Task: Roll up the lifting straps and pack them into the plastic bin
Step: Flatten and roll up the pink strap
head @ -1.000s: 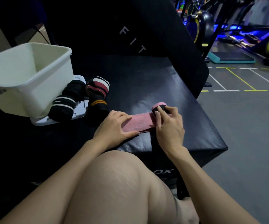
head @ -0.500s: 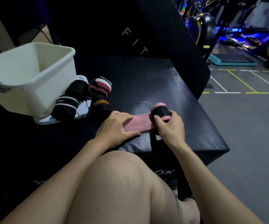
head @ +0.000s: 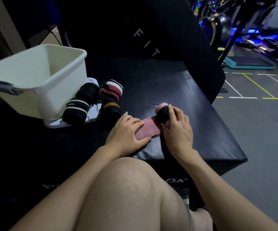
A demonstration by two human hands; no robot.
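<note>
A pink lifting strap [head: 149, 129] lies flat on a black padded box [head: 176, 90], with its right end rolled into a pink and black coil. My right hand [head: 178, 129] grips that coil from above. My left hand [head: 126, 132] presses flat on the unrolled left part of the strap. A white plastic bin [head: 40, 80] stands at the left and looks empty. Several rolled straps sit beside it: a black and white one [head: 75, 110], a black one [head: 87, 93], a maroon and white one [head: 111, 89] and a black and orange one [head: 110, 109].
The bin rests on its white lid [head: 91, 117]. A black padded backrest [head: 168, 39] with white letters rises behind the box. My bare knee [head: 126, 189] fills the foreground. Grey gym floor with painted lines [head: 251, 90] and exercise bikes lie to the right.
My right hand turned the coil a little further toward my left hand, so less flat pink strap shows. My left hand stayed pressed in place.
</note>
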